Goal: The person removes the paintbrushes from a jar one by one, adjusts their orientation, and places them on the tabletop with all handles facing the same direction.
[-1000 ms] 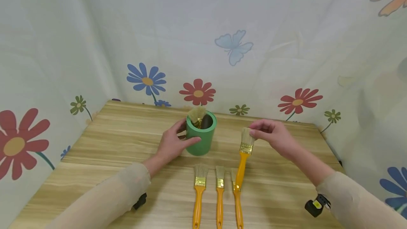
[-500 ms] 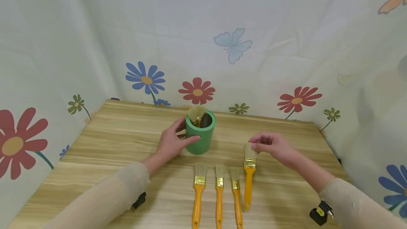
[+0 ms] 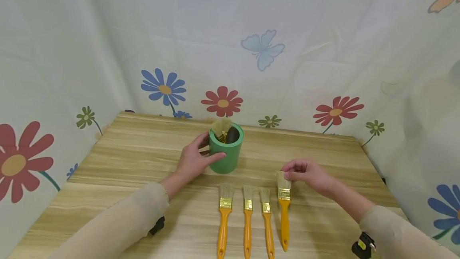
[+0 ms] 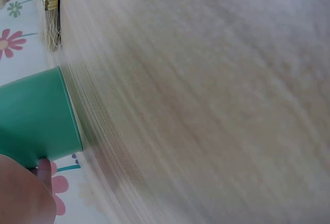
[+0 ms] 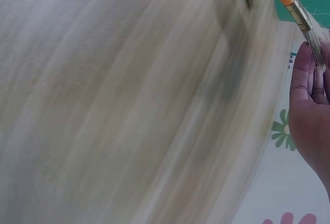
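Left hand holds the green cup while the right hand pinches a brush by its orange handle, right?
Not by the orange handle: the head view shows the right hand pinching the brush by its bristles. The left hand does hold the green cup.

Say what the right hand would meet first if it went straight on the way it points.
The right hand would probably meet the green cup first, though depth is unclear.

Green cylindrical cup upright toward the surface's far edge, a pale-bristled paintbrush poking out, bristles up! Nearer the front edge, three orange-handled paintbrushes lie in a row, gold-ferruled, bristles facing far; right-edge side, a matching paintbrush, gripped by its bristles!
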Motion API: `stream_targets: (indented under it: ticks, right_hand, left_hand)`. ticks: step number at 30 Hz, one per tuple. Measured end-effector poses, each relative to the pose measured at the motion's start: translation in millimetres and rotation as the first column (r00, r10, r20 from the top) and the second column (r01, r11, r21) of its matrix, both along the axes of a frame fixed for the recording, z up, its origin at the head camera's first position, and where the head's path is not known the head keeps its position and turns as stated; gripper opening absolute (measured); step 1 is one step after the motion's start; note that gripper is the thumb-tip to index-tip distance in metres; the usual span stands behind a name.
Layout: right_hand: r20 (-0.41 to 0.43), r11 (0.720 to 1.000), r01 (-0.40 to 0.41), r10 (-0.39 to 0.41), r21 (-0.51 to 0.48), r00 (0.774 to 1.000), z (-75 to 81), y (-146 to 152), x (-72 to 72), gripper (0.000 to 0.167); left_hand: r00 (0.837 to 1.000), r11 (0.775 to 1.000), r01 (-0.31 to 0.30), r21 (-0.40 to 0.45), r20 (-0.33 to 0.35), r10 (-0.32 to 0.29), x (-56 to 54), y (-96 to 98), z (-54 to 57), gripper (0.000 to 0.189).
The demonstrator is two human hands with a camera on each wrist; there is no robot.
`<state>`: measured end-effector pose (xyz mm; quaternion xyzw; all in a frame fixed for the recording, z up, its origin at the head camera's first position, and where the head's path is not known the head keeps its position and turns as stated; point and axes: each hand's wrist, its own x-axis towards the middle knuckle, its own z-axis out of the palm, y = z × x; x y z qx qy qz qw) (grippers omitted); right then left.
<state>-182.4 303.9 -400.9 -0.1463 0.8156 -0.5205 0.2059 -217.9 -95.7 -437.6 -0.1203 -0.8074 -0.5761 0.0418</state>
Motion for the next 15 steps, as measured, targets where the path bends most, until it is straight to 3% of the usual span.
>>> stream_targets:
  ticks: [6,15]
  right_hand:
    - [0.010,0.999,0.032,-0.032,0.012,0.999,-9.2,0,4.0,0.026]
    - [-0.080,0.998,-0.002,0.007,0.058,0.997,-22.7,3,9.1,0.021]
  left_hand:
    - [1.000,1.000,-0.007,-0.004,0.010,0.007,-0.5,0.7,-0.3,0.084]
    - [1.000,1.000,-0.008,0.007,0.007,0.008,0.8,0.8,1.3,0.083]
